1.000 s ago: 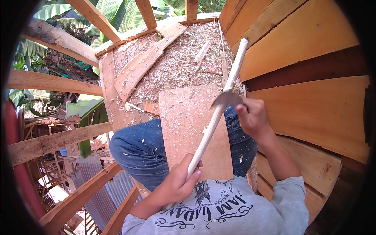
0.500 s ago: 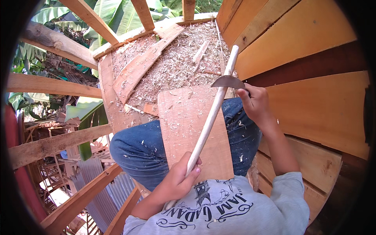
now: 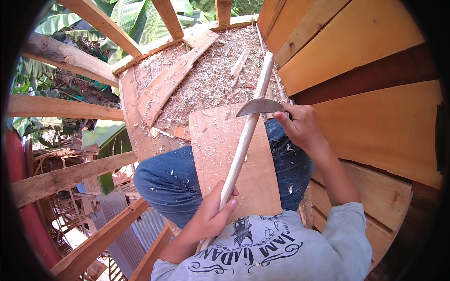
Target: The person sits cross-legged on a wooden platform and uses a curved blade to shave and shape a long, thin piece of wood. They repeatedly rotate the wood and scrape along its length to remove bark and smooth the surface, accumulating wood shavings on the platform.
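My left hand (image 3: 213,211) is wrapped round the lower part of a pale, peeled wooden stick (image 3: 243,149), which slants up and away to the right. The stick's bottom end rests by my shirt. My right hand (image 3: 302,125) grips a short curved knife (image 3: 258,107) by its handle, which the fingers mostly hide. Its dark blade lies across the upper part of the stick, with the tip pointing left. Under the stick, a flat wooden board (image 3: 211,140) sprinkled with shavings lies over my lap.
Wood shavings (image 3: 206,79) cover the floor ahead, with a long plank (image 3: 171,82) lying among them. A plank wall (image 3: 375,126) rises close on my right. Slatted wooden rails (image 3: 70,175) run along the left, with banana leaves (image 3: 140,23) and corrugated sheets (image 3: 117,229) beyond.
The knife and my right hand have come slightly nearer and to the left, lower along the stick. The stick's far end has swung a little to the left.
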A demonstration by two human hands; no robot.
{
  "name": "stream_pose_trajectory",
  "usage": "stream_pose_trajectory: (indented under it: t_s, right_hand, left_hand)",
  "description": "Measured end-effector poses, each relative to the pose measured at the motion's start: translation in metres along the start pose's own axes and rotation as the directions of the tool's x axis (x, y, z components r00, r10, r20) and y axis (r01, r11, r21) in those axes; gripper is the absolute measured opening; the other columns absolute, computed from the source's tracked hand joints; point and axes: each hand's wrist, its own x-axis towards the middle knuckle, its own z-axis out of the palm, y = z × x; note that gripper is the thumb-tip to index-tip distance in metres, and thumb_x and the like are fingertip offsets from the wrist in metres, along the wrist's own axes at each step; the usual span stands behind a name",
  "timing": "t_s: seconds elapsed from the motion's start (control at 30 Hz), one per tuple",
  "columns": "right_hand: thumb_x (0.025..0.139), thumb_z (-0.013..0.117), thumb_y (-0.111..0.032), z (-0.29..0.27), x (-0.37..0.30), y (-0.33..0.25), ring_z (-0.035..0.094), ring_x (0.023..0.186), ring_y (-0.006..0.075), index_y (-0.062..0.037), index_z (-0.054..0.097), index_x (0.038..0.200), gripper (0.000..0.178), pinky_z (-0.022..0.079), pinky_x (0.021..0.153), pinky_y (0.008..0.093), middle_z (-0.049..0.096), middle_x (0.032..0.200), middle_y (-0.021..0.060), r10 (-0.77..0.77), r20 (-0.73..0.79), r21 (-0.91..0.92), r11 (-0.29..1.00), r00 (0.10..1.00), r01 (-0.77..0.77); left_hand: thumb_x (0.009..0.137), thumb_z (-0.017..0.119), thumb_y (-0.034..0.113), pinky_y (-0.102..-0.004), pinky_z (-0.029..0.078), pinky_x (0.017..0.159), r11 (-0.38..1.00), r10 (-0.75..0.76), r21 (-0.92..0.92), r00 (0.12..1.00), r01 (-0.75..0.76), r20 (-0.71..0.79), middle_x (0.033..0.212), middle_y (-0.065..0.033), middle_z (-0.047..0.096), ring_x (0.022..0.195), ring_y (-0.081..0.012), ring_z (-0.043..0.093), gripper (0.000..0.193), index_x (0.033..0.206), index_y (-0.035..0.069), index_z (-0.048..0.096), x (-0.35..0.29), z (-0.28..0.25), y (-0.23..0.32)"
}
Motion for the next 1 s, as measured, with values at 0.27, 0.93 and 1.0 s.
stream_pose_trajectory:
  t_s: [0.27, 0.93, 1.0]
  right_hand:
    - [0.083, 0.064, -0.047, 0.006, 0.015, 0.012, 0.055, 0.047, 0.0303, -0.0055, 0.054, 0.063, 0.047, 0.042, 0.044, 0.0370, 0.048, 0.050, 0.0100, 0.269, 0.043, 0.415, 0.871, 0.962, -0.262]
    - [0.093, 0.052, -0.044, -0.008, 0.004, -0.003, 0.050, 0.042, 0.0239, 0.0014, 0.054, 0.066, 0.053, 0.038, 0.044, 0.0308, 0.046, 0.048, 0.0145, -0.130, -0.071, 0.137, 0.981, 0.989, 0.139]
    - [0.093, 0.053, -0.042, -0.017, 0.018, 0.019, 0.050, 0.042, 0.0215, 0.0016, 0.053, 0.067, 0.051, 0.038, 0.044, 0.0309, 0.045, 0.048, 0.0145, 0.207, -0.172, 0.281, 0.947, 0.963, -0.154]
  left_hand:
    - [0.092, 0.048, 0.009, -0.0190, 0.031, 0.044, 0.999, 0.000, -0.041, 0.999, 0.002, 0.038, 0.070, 0.0035, 0.044, 0.049, -0.0013, 0.038, 0.015, 0.105, 0.002, 0.045, 0.002, 0.004, 0.001]
    - [0.090, 0.052, 0.009, -0.0254, 0.039, 0.063, 0.993, -0.040, 0.112, 0.997, 0.032, 0.070, 0.080, -0.0016, 0.048, 0.070, -0.0084, 0.046, 0.014, 0.102, 0.001, 0.049, -0.013, 0.000, 0.011]
    - [0.090, 0.052, 0.009, -0.0254, 0.039, 0.064, 0.988, 0.033, 0.146, 0.991, -0.052, 0.133, 0.080, -0.0017, 0.048, 0.070, -0.0088, 0.046, 0.014, 0.102, 0.001, 0.049, -0.019, -0.001, 0.013]
